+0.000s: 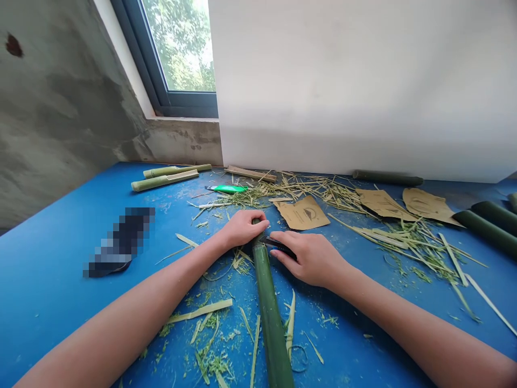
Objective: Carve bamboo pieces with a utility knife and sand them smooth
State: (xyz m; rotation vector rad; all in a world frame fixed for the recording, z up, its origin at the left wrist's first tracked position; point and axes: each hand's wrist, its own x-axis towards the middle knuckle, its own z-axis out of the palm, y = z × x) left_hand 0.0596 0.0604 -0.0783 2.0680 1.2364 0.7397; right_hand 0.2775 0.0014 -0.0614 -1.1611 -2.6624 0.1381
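A long green bamboo tube (270, 318) lies on the blue table, running from the near edge away from me. My left hand (245, 227) is closed around its far end, thumb along the top. In my right hand (311, 256) is a black-handled knife (283, 247), its tip against the bamboo close to a pale ring near the left thumb. Most of the blade is hidden or too small to make out. Pale strips and green shavings (212, 361) lie on both sides of the tube.
A green utility knife (226, 189) and two cut bamboo pieces (165, 180) lie at the back left. Torn brown cardboard (304, 213) and heaped bamboo strips (323, 188) spread behind my hands. Dark bamboo tubes (488, 231) sit at the right. A blurred dark object (121, 242) is at left.
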